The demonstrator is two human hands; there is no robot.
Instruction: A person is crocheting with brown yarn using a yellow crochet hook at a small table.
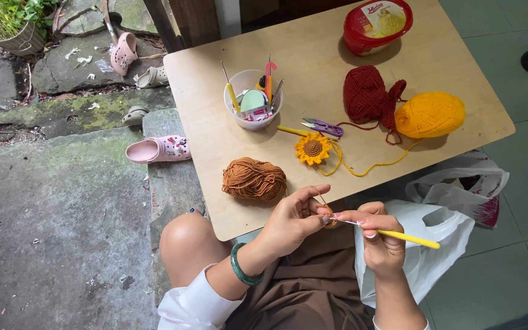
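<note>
Crocheting is in hand: a small brown piece (pixel 330 221) is pinched by the left hand (pixel 291 220), just off the near edge of the wooden table (pixel 215 91). The yellow-handled hook (pixel 398 235) is gripped by the closed right hand (pixel 379 241), tip at the piece. Judged next: steady strand tension for 1 more stitch, fed from the brown yarn ball (pixel 253 179) near that edge. At the far edge, a round red tub (pixel 377 25) with a pale printed lid is seen; right of the table, white plastic bags (pixel 453 195).
</note>
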